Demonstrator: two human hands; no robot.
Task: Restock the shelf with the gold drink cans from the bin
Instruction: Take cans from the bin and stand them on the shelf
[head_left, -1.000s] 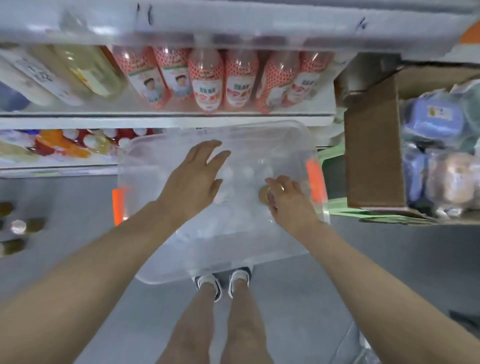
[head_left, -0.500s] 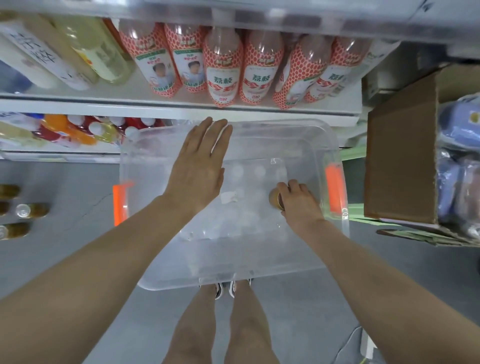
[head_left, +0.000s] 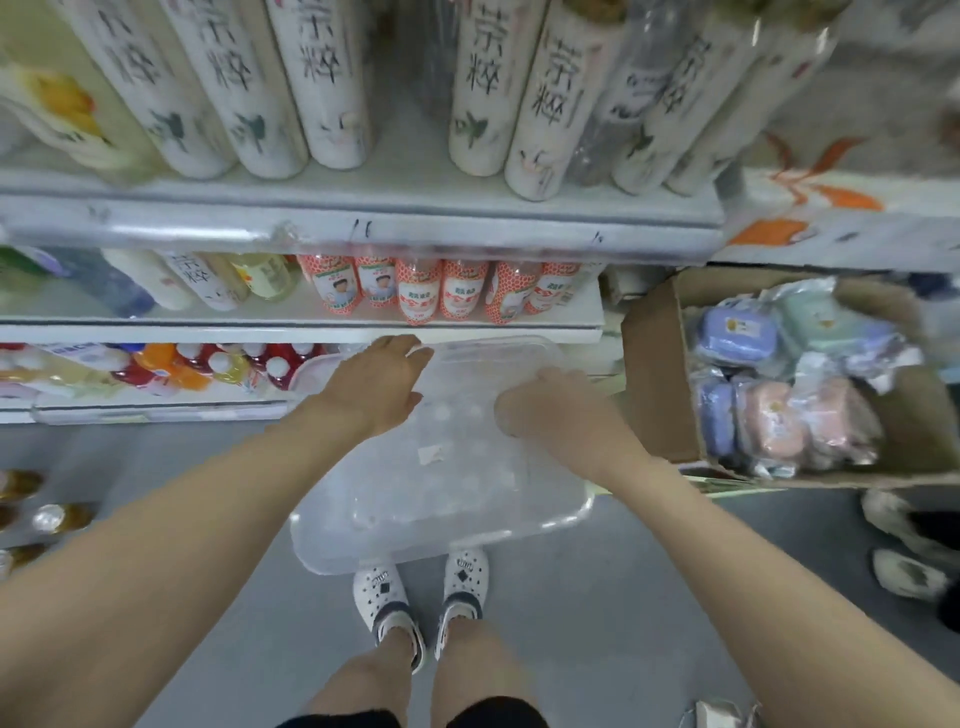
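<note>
- Right hand (head_left: 553, 410) has lifted inside the clear bin (head_left: 441, 532), blurred, grip untellable; left hand (head_left: 371, 387) spread flat.
- Risk: hurried lifting could drop any can held.

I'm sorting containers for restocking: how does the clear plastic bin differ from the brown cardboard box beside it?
The clear plastic bin is see-through with rounded corners; the brown cardboard box is opaque and square-edged. The box is packed with plastic-wrapped packs; the bin looks almost empty. The left hand and the blurred right hand are over the bin; neither touches the box. Both are open-topped.
</note>
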